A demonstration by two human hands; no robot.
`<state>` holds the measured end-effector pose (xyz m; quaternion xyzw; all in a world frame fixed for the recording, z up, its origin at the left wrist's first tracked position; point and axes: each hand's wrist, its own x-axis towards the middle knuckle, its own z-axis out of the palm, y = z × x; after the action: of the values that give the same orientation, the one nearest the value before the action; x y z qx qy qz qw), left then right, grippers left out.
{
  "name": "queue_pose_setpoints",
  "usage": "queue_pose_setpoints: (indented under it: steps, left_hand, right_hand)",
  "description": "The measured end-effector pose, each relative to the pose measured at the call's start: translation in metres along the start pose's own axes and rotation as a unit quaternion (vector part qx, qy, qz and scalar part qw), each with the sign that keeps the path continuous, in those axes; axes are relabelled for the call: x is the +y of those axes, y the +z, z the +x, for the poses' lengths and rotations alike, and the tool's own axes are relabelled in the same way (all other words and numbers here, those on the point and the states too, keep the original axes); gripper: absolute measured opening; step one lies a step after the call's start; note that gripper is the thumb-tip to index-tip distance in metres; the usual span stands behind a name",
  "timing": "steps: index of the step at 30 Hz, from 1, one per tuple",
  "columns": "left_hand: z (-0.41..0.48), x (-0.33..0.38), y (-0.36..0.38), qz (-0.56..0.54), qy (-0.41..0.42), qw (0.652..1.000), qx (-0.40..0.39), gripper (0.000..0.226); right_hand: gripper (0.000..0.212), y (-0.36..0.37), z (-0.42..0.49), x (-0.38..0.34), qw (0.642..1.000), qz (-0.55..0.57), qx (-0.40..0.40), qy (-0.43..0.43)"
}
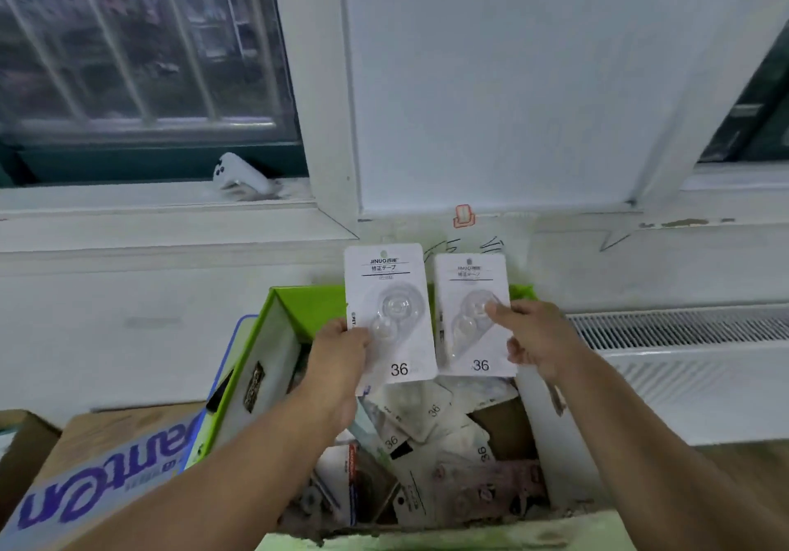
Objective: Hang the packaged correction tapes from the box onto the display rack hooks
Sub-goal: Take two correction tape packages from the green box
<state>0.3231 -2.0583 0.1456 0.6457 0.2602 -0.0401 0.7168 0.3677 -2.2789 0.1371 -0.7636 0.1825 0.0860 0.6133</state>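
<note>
Left hand (341, 352): centre of frame, just left of middle. It pinches the left pack (390, 294) at the lower left edge, thumb on the front, other fingers hidden behind the card.
Right hand (536, 337): centre right. It pinches the right pack (469, 294) at the right edge, thumb tip on the clear blister, other fingers curled behind.
Left pack: upright, face to camera, white card with clear blister, "36" printed at the bottom. It rises above the left hand.
Right pack: upright, same print, slightly lower than the left pack.
Pack spacing: just beside each other, narrow gap at the top. Cannot tell if the lower edges touch.
Box (307, 307): green-rimmed, open, lower centre, directly under both hands.
Loose packs (427, 422): piled flat and tilted inside the box, below the held pair, several showing "36".
Hook (464, 215): small, on the white wall at centre, above the right pack and apart from it.
Carton (106, 465): lower left, blue lettering, beside the box.
Sill (128, 200): upper left, with a white object (243, 175) lying on it.
Grille (683, 328): right edge, beyond the right hand.
</note>
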Motion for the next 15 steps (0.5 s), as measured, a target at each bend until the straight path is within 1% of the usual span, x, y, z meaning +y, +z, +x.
queue_pose_setpoints:
  steps: [2,4,5,8,11,15]
  left_hand:
    - [-0.013,0.007,0.007,0.001,0.02,0.999,-0.037,0.017]
    - [-0.029,0.01,0.012,0.012,0.032,0.996,-0.083,0.022]
    - [-0.038,0.01,0.012,0.026,0.039,0.993,-0.105,0.024]
    - [-0.064,0.008,0.013,0.064,0.069,0.983,-0.159,0.028]
    - [-0.093,0.0,0.014,0.077,0.087,0.97,-0.212,0.031]
    - [-0.136,-0.013,0.031,0.098,0.098,0.943,-0.303,0.029]
  right_hand:
    - [0.023,-0.02,-0.031,-0.004,0.995,0.078,0.063,-0.016]
    - [0.018,-0.035,-0.067,-0.004,0.982,0.159,0.093,-0.028]
    - [0.018,-0.039,-0.084,-0.002,0.978,0.182,0.099,-0.037]
    - [0.016,-0.045,-0.132,0.006,0.971,0.205,0.114,-0.053]
    - [0.012,-0.054,-0.183,0.025,0.959,0.222,0.169,-0.052]
    - [0.012,-0.081,-0.251,0.052,0.937,0.247,0.243,-0.049]
